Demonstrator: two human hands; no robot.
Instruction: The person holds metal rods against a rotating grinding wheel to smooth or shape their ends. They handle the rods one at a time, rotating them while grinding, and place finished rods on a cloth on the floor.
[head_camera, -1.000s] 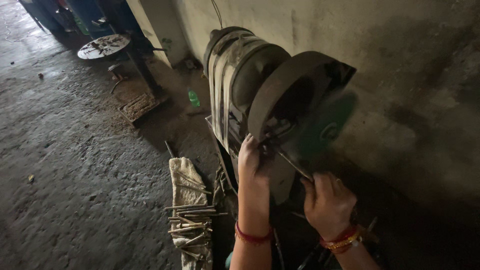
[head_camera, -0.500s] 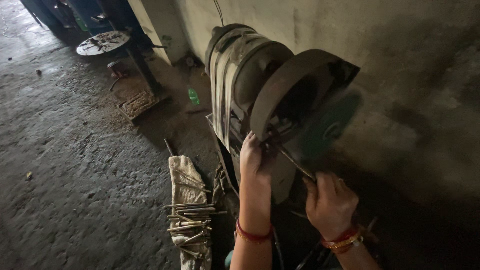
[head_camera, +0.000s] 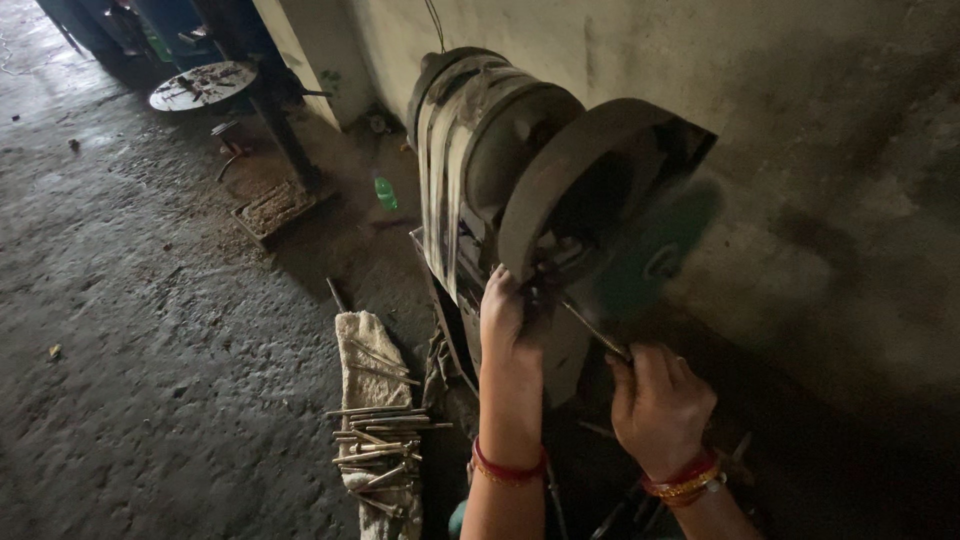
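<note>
Now the left hand (head_camera: 508, 318) presses against the dark body of the grinding machine (head_camera: 520, 190), fingers curled over its edge just beside the wheel guard, much as it did a second ago. The right hand (head_camera: 655, 400) is closed around the lower end of a thin metal rod (head_camera: 592, 328), and the rod slants up and to the left with its far tip meeting the blurred green wheel (head_camera: 655, 250). Compared with the earlier views, both hands sit in nearly the same place; the rod keeps the same slant, and the wheel is as blurred as before. What differs is slight: the view has drifted a little, so the round metal table (head_camera: 200, 85) at the top left sits somewhat lower and further right than it did.

On the floor to the left of the machine lies a pale cloth (head_camera: 372, 400) with a loose bundle of similar metal rods (head_camera: 380, 445) across it. A small green bottle (head_camera: 386, 193) stands near the wall, beyond a shallow tray (head_camera: 272, 208).
</note>
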